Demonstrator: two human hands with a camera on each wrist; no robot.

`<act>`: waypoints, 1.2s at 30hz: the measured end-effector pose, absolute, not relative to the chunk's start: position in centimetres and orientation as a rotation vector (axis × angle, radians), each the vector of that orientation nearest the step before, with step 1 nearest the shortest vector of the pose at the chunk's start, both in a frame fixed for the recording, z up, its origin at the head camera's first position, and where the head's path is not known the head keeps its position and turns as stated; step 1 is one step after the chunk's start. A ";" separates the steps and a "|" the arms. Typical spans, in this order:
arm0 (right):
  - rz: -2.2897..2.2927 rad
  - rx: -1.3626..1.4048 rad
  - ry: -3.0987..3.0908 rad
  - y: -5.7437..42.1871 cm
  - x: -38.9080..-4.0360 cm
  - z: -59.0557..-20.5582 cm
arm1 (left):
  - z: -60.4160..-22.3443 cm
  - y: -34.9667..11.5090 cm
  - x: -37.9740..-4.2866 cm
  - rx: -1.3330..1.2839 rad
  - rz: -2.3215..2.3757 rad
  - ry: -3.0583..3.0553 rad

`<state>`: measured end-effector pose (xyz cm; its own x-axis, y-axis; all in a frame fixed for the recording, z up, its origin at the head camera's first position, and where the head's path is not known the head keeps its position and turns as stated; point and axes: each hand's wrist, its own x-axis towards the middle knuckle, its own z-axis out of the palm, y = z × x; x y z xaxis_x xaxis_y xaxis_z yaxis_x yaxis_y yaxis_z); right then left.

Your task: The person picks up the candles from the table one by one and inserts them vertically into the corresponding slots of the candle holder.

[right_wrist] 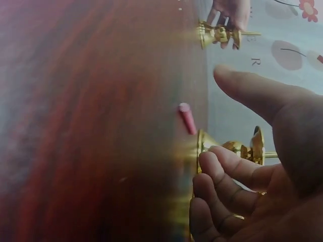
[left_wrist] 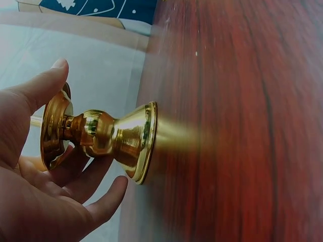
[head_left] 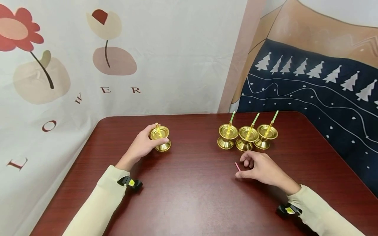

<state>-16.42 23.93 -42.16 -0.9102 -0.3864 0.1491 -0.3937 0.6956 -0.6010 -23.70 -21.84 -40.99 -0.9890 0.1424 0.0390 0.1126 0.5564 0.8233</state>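
Observation:
My left hand (head_left: 143, 141) holds a brass candle holder (head_left: 163, 146) at the table's far left, thumb on the near side and fingers behind. The holder stands upright, its base at the table in the left wrist view; a short gold stem (head_left: 158, 129) rises from its cup. My right hand (head_left: 262, 167) hovers low over the table, thumb and fingers apart. Between them a thin pink stick (right_wrist: 187, 120), like a small candle, lies on the table, untouched. Just beyond that hand, three brass holders (head_left: 244, 144) stand close together, each with a slim green candle (head_left: 255, 118) upright on its stem.
The dark red wooden table (head_left: 189, 196) reaches back to a pale curtain (head_left: 177, 59) with printed flowers and letters. A navy cloth (head_left: 310, 88) with white trees hangs at the right. Each wrist carries a small black camera (head_left: 131, 183).

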 end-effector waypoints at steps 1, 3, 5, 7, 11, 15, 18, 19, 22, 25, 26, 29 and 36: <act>1.015 0.657 -2.897 24.0 -16.3 -42.2 | -41.0 -21.6 -23.8 0.232 1.452 2.737; 0.994 0.659 -2.921 24.1 -16.2 -42.4 | -41.0 -21.1 -24.0 0.241 1.460 2.729; 0.973 0.669 -2.945 24.2 -16.0 -42.5 | -41.1 -20.6 -24.1 0.252 1.467 2.719; 0.954 0.692 -2.956 24.3 -15.9 -42.6 | -41.1 -20.1 -24.3 0.267 1.468 2.713; 0.970 0.725 -2.947 24.4 -15.9 -42.9 | -41.1 -19.1 -24.5 0.293 1.469 2.704; 1.038 0.759 -2.904 24.8 -16.0 -43.1 | -41.1 -18.2 -24.6 0.325 1.485 2.693; 1.082 0.786 -2.876 25.1 -16.2 -43.2 | -41.1 -17.7 -24.7 0.353 1.498 2.677; 1.097 0.791 -2.870 25.1 -16.2 -43.2 | -41.1 -17.5 -24.7 0.358 1.499 2.675; 1.118 0.796 -2.867 25.3 -16.4 -43.2 | -41.1 -16.9 -24.8 0.368 1.481 2.674; 1.139 0.799 -2.870 25.4 -16.6 -43.1 | -41.0 -16.4 -24.8 0.377 1.464 2.677; 1.145 0.801 -2.871 25.4 -16.6 -43.1 | -41.0 -16.3 -24.8 0.383 1.462 2.676; 1.167 0.801 -2.877 25.5 -16.8 -43.0 | -41.0 -15.7 -24.9 0.401 1.464 2.672; 1.182 0.796 -2.897 25.4 -17.3 -43.1 | -41.0 -14.5 -25.1 0.422 1.442 2.656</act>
<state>-17.27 25.39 -43.09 -0.8749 -0.4733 0.1023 -0.4097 0.6110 -0.6773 -25.13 -14.48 -41.05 -0.9578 0.2826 0.0521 0.1977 0.5164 0.8332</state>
